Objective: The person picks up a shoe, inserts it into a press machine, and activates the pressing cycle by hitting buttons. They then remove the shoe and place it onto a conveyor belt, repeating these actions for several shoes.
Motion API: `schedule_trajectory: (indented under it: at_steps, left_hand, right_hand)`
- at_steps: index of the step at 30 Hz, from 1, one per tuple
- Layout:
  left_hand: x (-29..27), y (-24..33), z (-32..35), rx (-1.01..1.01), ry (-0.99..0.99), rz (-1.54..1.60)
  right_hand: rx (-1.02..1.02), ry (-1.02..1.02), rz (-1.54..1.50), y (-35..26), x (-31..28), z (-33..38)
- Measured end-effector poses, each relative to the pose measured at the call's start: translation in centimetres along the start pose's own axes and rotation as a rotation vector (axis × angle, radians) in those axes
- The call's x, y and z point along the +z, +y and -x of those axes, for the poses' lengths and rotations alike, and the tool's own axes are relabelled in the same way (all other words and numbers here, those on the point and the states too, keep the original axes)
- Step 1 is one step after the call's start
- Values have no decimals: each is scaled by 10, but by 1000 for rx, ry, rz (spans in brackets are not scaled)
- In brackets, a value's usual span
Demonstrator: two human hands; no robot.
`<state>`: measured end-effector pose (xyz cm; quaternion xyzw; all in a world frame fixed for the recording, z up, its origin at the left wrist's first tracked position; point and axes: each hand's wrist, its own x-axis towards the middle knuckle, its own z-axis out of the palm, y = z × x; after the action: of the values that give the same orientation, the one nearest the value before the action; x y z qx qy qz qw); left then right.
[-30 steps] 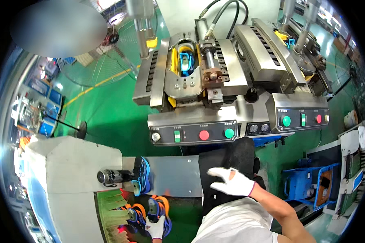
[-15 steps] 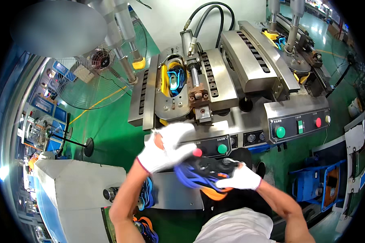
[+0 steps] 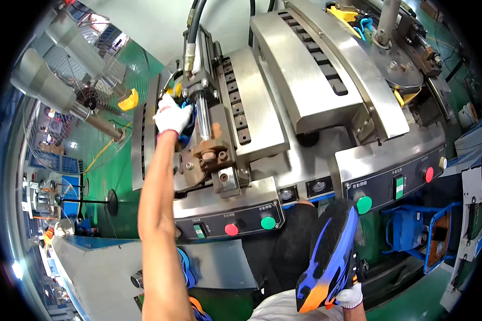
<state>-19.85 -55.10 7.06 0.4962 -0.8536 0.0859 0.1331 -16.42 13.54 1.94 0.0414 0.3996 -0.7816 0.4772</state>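
the right hand [image 3: 349, 296], in a white glove, sits low at the bottom edge with its fingers closed around the heel end of a sneaker [image 3: 329, 257], which stands toe-up and sole toward the camera, in front of the dark gap between the two control panels [image 3: 227, 222]. the shoe looks light, with a blue, black and orange sole that should be fairly stiff and grippy while the upper behind it is probably soft and gives under pressure, so the firm places to hold it are the heel and the sole edges rather than the fabric. the left hand [image 3: 171, 115], also gloved, reaches far up along the bare forearm into the open cavity of the steel press machine [image 3: 262, 101], next to the vertical hydraulic rod [image 3: 202, 115]; its fingers curl over something blue and yellow inside, but i cannot tell whether they grip it or just rest there. most of what sits in that cavity is hidden by the hand and the metal plates. the upper side of the sneaker faces away, so laces and opening are out of sight, and the right wrist is cut off by the frame. a second press to the right is only partly visible, and the fan [image 3: 91, 101] at left is bent by the lens.
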Motion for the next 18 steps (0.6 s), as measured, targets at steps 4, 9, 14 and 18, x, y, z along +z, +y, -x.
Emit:
schedule_trajectory:
  at_steps: [4, 9, 14, 18]
  left_hand:
    - [-63, -24, -25, 23, -58, 177]
    - [-181, -55, 79, 74, 203, 560]
    - [-228, -110, 266, -40, 238, 693]
    - [-199, -170, 413, -191, 22, 758]
  right_hand:
    - [-86, 67, -118, 13, 0, -17]
    - [-44, -109, -47, 4, 22, -32]
    - [-29, -61, 110, -15, 100, -55]
    - [-152, -71, 309, -19, 180, -91]
